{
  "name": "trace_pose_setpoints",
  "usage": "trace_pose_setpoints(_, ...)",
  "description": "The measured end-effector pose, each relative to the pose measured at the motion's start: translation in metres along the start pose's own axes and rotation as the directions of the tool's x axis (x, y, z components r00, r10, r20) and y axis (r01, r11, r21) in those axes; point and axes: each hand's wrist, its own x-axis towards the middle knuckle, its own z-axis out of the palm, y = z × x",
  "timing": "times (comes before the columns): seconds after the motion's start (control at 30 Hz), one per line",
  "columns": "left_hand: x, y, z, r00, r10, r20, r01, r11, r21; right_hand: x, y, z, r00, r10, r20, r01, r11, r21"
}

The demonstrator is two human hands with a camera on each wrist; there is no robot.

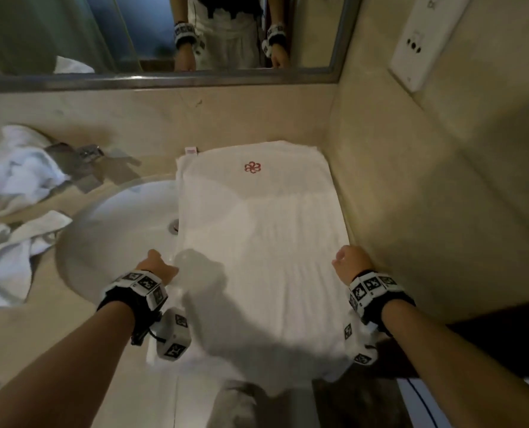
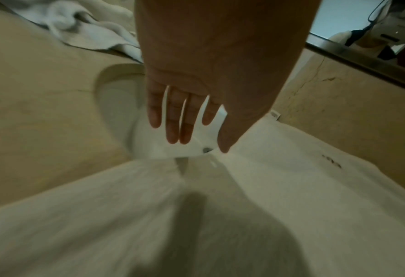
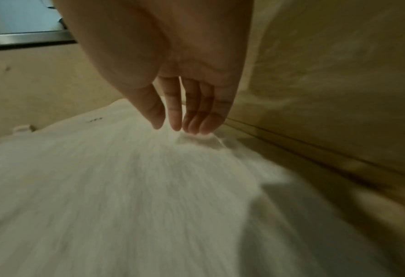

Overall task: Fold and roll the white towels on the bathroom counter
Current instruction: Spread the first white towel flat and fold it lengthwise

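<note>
A white towel [image 1: 257, 236] with a red emblem [image 1: 252, 167] lies flat and lengthwise on the beige counter, between the sink and the right wall. Its near end hangs over the counter's front edge. My left hand [image 1: 159, 267] hovers at the towel's left edge over the sink rim. In the left wrist view the left hand [image 2: 196, 135] has straight, spread fingers and holds nothing. My right hand [image 1: 349, 261] is at the towel's right edge by the wall. Its relaxed fingers [image 3: 176, 125] hang just above the towel [image 3: 125, 187]; whether they touch it is unclear.
A round white sink [image 1: 118, 230] lies left of the towel, partly covered by it. Crumpled white towels [image 1: 19, 180] are piled at the far left around the faucet [image 1: 87, 152]. The beige wall [image 1: 411, 180] stands close on the right, and a mirror [image 1: 164, 32] runs along the back.
</note>
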Motion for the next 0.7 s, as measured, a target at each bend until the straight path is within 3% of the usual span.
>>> trace_pose_setpoints(0.1, -0.032, -0.034, 0.021, 0.998, -0.035, 0.055, 0.029, 0.995, 0.096, -0.048, 0.018, 0.01, 0.997, 0.066, 0.05, -0.061, 0.993, -0.098)
trace_pose_setpoints(0.17, -0.044, -0.048, 0.028, 0.999, -0.02, 0.029, 0.016, 0.993, 0.119, -0.074, 0.026, 0.014, 0.987, 0.117, 0.111, -0.099, 0.983, -0.154)
trace_pose_setpoints(0.4, -0.074, -0.065, 0.047, 0.998, -0.047, -0.04, 0.051, 0.993, 0.104, -0.123, 0.053, 0.037, 0.961, 0.261, 0.093, -0.254, 0.963, -0.088)
trace_pose_setpoints(0.47, -0.081, -0.068, 0.052, 0.996, -0.044, -0.075, 0.052, 0.993, 0.104, -0.131, 0.06, 0.048, 0.942, 0.322, 0.09, -0.32, 0.947, -0.036)
trace_pose_setpoints(0.7, -0.081, -0.07, 0.062, 0.997, -0.061, -0.057, 0.069, 0.988, 0.141, -0.137, 0.071, 0.071, 0.927, 0.375, 0.01, -0.349, 0.851, 0.392)
